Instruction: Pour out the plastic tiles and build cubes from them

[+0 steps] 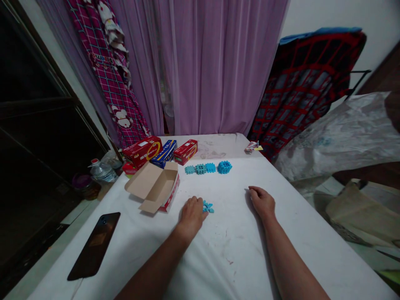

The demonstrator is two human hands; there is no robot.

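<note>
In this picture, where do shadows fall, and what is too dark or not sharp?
Head view: a soft shadow lies left of the bare right hand; head view: the dark panel at far left is nearly black; head view: the small blue plastic piece by the left hand looks soft.

Head view; forward and down

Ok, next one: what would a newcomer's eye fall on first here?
Probably the bright blue toy pieces lined up toward the far side of the white table, and the left hand, nearer the camera, partly hiding another blue piece. After that, the open box to that hand's left and the purple curtain behind the table.
</note>
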